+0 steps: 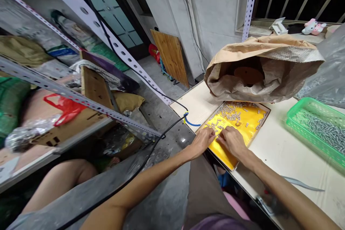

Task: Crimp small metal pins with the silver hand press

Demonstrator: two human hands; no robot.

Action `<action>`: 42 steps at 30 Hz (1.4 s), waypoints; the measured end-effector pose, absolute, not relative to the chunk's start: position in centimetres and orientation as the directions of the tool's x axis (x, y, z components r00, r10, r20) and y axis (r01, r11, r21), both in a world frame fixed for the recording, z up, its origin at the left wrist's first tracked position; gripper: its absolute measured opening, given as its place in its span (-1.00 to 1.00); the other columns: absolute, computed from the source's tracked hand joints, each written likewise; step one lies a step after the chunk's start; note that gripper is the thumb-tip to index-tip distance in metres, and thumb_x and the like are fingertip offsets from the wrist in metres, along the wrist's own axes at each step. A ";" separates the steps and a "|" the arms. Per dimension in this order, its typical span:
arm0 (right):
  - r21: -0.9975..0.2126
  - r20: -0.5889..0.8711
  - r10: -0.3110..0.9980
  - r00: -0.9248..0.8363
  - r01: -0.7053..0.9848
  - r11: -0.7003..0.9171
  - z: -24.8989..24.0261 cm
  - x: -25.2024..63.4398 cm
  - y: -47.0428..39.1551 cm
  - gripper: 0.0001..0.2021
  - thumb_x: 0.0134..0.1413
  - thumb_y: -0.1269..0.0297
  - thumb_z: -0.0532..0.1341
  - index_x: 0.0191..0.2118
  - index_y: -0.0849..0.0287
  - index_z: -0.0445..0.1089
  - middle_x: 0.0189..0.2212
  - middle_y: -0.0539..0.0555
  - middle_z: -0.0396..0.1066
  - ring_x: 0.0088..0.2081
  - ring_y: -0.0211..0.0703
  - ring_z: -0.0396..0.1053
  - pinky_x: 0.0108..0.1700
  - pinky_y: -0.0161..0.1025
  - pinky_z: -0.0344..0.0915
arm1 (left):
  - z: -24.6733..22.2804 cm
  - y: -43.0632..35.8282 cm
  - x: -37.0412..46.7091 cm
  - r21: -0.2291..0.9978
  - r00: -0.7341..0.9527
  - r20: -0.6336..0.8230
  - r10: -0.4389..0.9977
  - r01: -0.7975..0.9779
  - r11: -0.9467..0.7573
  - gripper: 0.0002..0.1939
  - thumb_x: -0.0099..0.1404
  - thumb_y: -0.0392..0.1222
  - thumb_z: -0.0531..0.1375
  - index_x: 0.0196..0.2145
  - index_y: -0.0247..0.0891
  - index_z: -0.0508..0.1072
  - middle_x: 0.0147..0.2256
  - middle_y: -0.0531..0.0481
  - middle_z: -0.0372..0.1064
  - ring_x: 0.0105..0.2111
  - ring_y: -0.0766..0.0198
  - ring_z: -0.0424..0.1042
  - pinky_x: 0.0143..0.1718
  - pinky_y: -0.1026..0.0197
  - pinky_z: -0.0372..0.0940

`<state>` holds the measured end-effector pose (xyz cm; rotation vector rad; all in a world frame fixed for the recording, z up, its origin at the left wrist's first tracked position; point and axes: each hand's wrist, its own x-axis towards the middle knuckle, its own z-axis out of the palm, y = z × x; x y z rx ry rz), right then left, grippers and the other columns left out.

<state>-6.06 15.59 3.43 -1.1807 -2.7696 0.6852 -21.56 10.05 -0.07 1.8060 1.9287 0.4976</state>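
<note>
white table (280, 147): both hands (205, 140) on yellow tray (244, 115).

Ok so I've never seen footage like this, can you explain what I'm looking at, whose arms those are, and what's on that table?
This is one picture from a camera worn on a person's head, looking down at their own bare arms. There is no machine. The left hand and right hand rest side by side on a yellow tray at the table edge, fingers among small metal pins scattered on it. Whether either hand pinches a pin is too small to tell. Behind the tray lies an open brown paper sack; to the right, a green basket holds more pins. Metal shelving with bags stands at left.
</note>
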 end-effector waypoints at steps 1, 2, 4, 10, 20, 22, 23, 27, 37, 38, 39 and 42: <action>-0.451 -0.133 0.703 -0.699 0.674 0.585 3.3 -6.5 15.4 -0.90 0.11 0.32 0.19 -0.36 0.23 0.39 -0.33 0.20 0.37 -0.21 0.01 0.32 -0.21 -0.17 0.19 | -0.1 9.9 -21.6 0.536 -0.029 -0.056 0.998 0.842 0.055 -0.95 0.13 -0.38 0.15 -0.40 -0.31 0.38 -0.42 0.01 0.35 -0.38 0.27 0.36 -0.33 0.24 0.27; -0.478 -0.137 0.711 -0.690 0.675 0.563 3.2 -6.8 15.3 -0.93 0.10 0.37 0.19 -0.36 0.24 0.39 -0.33 0.22 0.38 -0.22 0.01 0.33 -0.22 -0.17 0.19 | -0.1 9.7 -21.6 0.532 -0.016 -0.032 0.999 0.846 0.030 -0.93 0.13 -0.37 0.16 -0.36 -0.31 0.39 -0.38 -0.01 0.36 -0.34 0.25 0.36 -0.30 0.23 0.28; -0.521 -0.128 0.719 -0.683 0.663 0.537 2.9 -7.1 15.4 -0.93 0.08 0.44 0.16 -0.38 0.25 0.39 -0.33 0.23 0.40 -0.25 0.00 0.34 -0.25 -0.18 0.19 | 0.3 9.4 -21.7 0.538 0.016 0.016 1.000 0.843 -0.022 -0.84 0.17 -0.38 0.14 -0.25 -0.30 0.40 -0.30 -0.05 0.35 -0.25 0.22 0.36 -0.23 0.19 0.29; -0.703 -0.082 0.728 -0.680 0.557 0.441 1.8 -6.1 16.6 -0.84 0.11 0.39 0.09 -0.44 0.21 0.36 -0.47 0.06 0.42 -0.44 -0.20 0.33 -0.38 -0.30 0.20 | 2.0 10.0 -21.5 0.570 0.192 0.094 0.977 0.794 -0.211 -0.77 0.32 -0.32 0.06 -0.10 -0.24 0.41 -0.28 -0.04 0.35 -0.23 0.26 0.35 -0.19 0.23 0.27; -0.886 0.000 0.812 -0.583 0.377 0.271 0.9 -5.5 16.8 -0.80 0.07 0.21 0.03 -0.40 0.18 0.33 -0.48 0.03 0.41 -0.45 -0.22 0.32 -0.38 -0.29 0.25 | 2.4 11.2 -19.7 0.518 0.027 -0.002 1.000 0.855 -0.022 -0.87 0.27 -0.30 0.12 -0.44 -0.34 0.39 -0.41 -0.06 0.35 -0.34 0.24 0.36 -0.29 0.22 0.27; -0.909 0.050 0.821 -0.569 0.315 0.274 1.1 -5.5 16.8 -0.81 0.05 0.21 0.04 -0.38 0.17 0.34 -0.46 0.03 0.41 -0.43 -0.21 0.32 -0.35 -0.26 0.25 | 2.6 11.6 -19.7 0.672 -0.040 -0.123 0.992 0.732 0.113 -0.85 0.25 -0.29 0.14 -0.48 -0.35 0.39 -0.50 0.01 0.33 -0.45 0.31 0.35 -0.39 0.28 0.27; -0.917 0.070 0.822 -0.566 0.288 0.277 1.2 -5.4 16.8 -0.81 0.04 0.21 0.05 -0.38 0.17 0.34 -0.46 0.03 0.41 -0.43 -0.21 0.31 -0.35 -0.26 0.24 | 2.7 11.8 -19.9 0.753 -0.058 -0.217 0.974 0.625 0.205 -0.82 0.25 -0.25 0.14 -0.50 -0.35 0.38 -0.56 0.04 0.31 -0.53 0.36 0.32 -0.47 0.32 0.25; -0.920 0.074 0.822 -0.565 0.280 0.275 1.5 -4.9 17.1 -0.84 0.05 0.25 0.05 -0.38 0.17 0.34 -0.49 0.00 0.38 -0.48 -0.22 0.28 -0.39 -0.27 0.22 | 2.6 12.8 -20.7 0.840 0.028 -0.537 0.843 0.109 0.531 -0.71 0.16 -0.09 0.24 -0.52 -0.39 0.38 -0.62 0.10 0.27 -0.68 0.51 0.19 -0.64 0.43 0.14; -0.416 0.011 0.710 -0.704 0.642 0.644 2.1 -5.3 14.6 -0.89 0.12 0.36 0.13 -0.41 0.20 0.36 -0.35 0.16 0.33 -0.22 -0.01 0.27 -0.19 -0.14 0.21 | 1.9 12.8 -21.5 0.735 -0.070 -0.122 0.990 0.664 0.137 -0.84 0.22 -0.30 0.15 -0.30 -0.30 0.53 -0.47 0.04 0.39 -0.46 0.35 0.36 -0.41 0.33 0.27; -0.391 -0.006 0.718 -0.696 0.662 0.639 2.1 -5.4 14.3 -0.88 0.13 0.38 0.12 -0.40 0.20 0.36 -0.35 0.16 0.34 -0.23 -0.01 0.27 -0.19 -0.14 0.21 | 1.9 12.5 -21.5 0.688 0.003 -0.053 0.999 0.725 0.034 -0.84 0.21 -0.33 0.14 -0.30 -0.28 0.53 -0.43 0.02 0.40 -0.39 0.32 0.38 -0.34 0.30 0.28; -0.390 -0.011 0.728 -0.685 0.674 0.628 2.0 -5.5 14.2 -0.88 0.14 0.39 0.10 -0.38 0.21 0.36 -0.35 0.17 0.34 -0.23 -0.01 0.28 -0.19 -0.14 0.21 | 2.0 12.2 -21.6 0.641 0.089 -0.009 0.996 0.765 -0.062 -0.83 0.21 -0.35 0.14 -0.29 -0.26 0.52 -0.39 0.00 0.40 -0.33 0.29 0.38 -0.28 0.28 0.28; -0.512 0.004 0.740 -0.672 0.635 0.579 1.7 -5.3 14.4 -0.85 0.17 0.39 0.05 -0.35 0.23 0.34 -0.36 0.16 0.37 -0.29 -0.07 0.30 -0.23 -0.19 0.22 | 2.0 11.1 -21.3 0.518 0.265 0.008 0.964 0.824 -0.231 -0.81 0.26 -0.36 0.08 -0.27 -0.26 0.50 -0.35 -0.04 0.37 -0.28 0.25 0.37 -0.22 0.23 0.27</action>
